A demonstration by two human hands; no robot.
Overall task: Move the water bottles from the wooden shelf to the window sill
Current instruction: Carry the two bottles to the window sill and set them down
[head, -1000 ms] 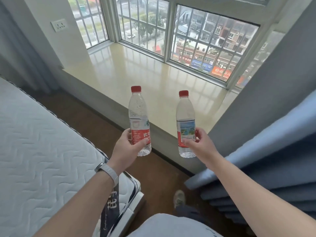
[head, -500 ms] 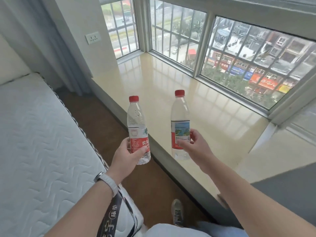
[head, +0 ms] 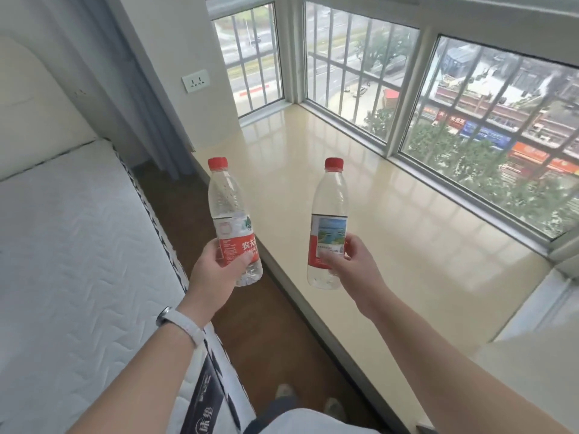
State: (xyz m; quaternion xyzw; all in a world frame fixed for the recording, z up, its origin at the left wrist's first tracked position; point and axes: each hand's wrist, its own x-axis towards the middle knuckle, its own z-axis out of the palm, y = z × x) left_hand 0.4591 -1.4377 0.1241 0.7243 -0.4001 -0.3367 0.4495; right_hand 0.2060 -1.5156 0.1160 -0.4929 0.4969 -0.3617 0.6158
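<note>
I hold two clear water bottles with red caps, both upright in the air. My left hand [head: 216,270] grips the lower part of the left bottle [head: 230,211], which has a red label; it hangs over the strip of floor beside the sill's edge. My right hand [head: 351,264] grips the right bottle [head: 329,220], labelled with a landscape picture, above the near part of the glossy beige window sill [head: 391,214]. Neither bottle touches the sill. The wooden shelf is out of view.
A white quilted mattress [head: 78,245] fills the left side, with a narrow brown floor strip [head: 282,324] between it and the sill. Barred windows [head: 470,120] bound the sill at the back and right. A grey curtain [head: 138,89] and a wall socket [head: 195,80] are at the back left.
The view has swung left and closer to the sill. Both hands have carried the bottles forward; the right bottle is now over the sill's surface and the bottles are further apart.
</note>
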